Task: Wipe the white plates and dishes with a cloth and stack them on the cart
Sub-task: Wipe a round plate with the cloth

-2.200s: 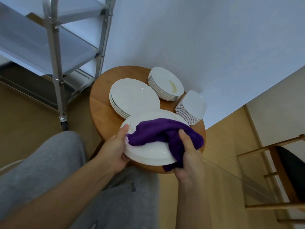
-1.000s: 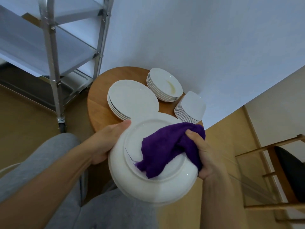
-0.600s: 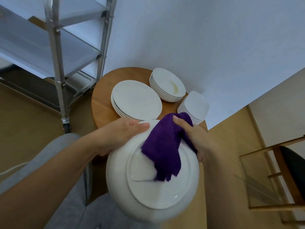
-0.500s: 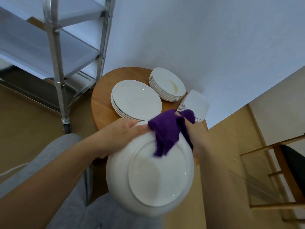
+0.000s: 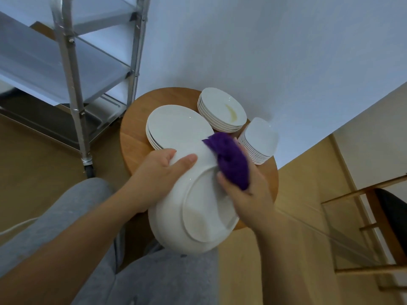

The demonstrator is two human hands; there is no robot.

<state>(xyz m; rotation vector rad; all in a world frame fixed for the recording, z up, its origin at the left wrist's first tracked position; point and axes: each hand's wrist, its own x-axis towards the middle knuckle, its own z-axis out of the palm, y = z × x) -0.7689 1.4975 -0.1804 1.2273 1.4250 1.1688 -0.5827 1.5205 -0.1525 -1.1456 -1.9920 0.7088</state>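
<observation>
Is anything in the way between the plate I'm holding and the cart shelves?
Nothing visible blocks it. The plate, held by the left hand, has open air up-left to the cart shelves; only the cart's upright posts flank them.

Left hand grips the far rim of a big white plate, tilted with its underside facing up. Right hand holds a purple cloth bunched against the plate's upper edge. Three stacks of white dishes sit behind on the round wooden worktop, metal cart to the left.

No legible text or labels
</observation>
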